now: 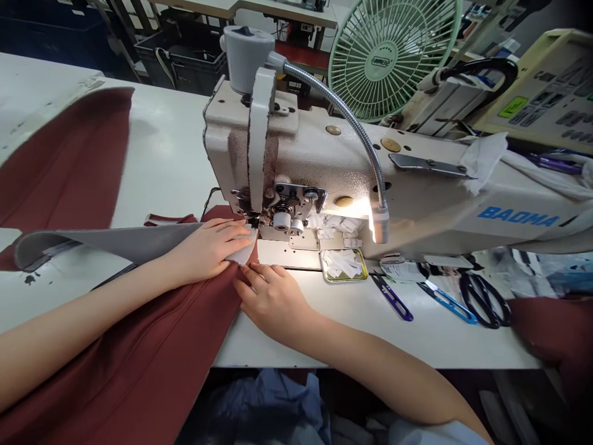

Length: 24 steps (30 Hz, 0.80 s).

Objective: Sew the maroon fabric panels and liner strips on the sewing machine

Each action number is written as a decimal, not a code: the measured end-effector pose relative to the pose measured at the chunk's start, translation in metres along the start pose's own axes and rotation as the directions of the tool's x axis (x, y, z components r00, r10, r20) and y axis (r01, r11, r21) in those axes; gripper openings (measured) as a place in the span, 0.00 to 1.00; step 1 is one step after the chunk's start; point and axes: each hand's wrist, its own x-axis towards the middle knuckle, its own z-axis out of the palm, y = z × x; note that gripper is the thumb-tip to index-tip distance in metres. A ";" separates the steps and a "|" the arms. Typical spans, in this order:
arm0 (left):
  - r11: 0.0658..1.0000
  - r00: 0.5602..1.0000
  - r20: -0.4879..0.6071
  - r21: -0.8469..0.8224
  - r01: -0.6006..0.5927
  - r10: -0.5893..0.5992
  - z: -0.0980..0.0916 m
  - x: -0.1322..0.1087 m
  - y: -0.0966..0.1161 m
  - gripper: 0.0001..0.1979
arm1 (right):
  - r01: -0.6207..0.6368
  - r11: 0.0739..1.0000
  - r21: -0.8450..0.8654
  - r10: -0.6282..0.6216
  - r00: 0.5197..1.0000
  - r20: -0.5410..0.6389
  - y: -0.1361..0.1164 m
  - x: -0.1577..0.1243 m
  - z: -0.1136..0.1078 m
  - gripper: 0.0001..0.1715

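My left hand (210,247) lies flat, fingers together, on a grey mesh strip (115,242) and on the dark red fabric (139,358), just left of the needle of the white sewing machine (324,167). My right hand (271,296) rests beside it with its fingers stretched out along the fabric's edge, in front of the needle plate (282,253). The tip of the grey strip sits under the presser foot (254,221). Neither hand grips anything; both press the cloth onto the table.
A small tin (343,266) of white labels sits right of the needle plate. Purple-handled snips (393,298), blue snips (448,303) and black scissors (484,296) lie on the table (393,334). A green fan (393,52) and a control panel (551,93) stand behind the machine.
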 end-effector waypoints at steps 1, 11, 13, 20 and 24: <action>1.000 1.000 -0.002 -0.001 0.005 -0.005 0.000 0.001 0.000 0.26 | -0.013 1.000 0.015 0.013 1.000 0.017 0.001 -0.001 -0.003 0.12; 1.000 1.000 0.001 0.015 0.024 -0.024 -0.009 0.010 -0.003 0.25 | 0.030 0.984 0.174 -0.030 1.000 0.001 0.022 -0.010 -0.009 0.12; 1.000 1.000 -0.007 0.026 -0.017 0.017 -0.013 0.009 -0.007 0.26 | 0.043 0.983 0.177 -0.044 0.999 0.000 0.025 -0.010 -0.008 0.13; 0.985 0.981 -0.090 -0.002 -0.173 0.172 -0.014 0.009 -0.018 0.14 | 0.053 0.989 0.141 -0.055 0.998 0.009 0.028 -0.005 -0.007 0.17; 0.989 0.989 -0.063 0.066 -0.129 0.133 -0.010 0.015 -0.015 0.15 | 0.036 0.995 0.094 -0.036 0.999 -0.002 0.027 0.000 -0.002 0.18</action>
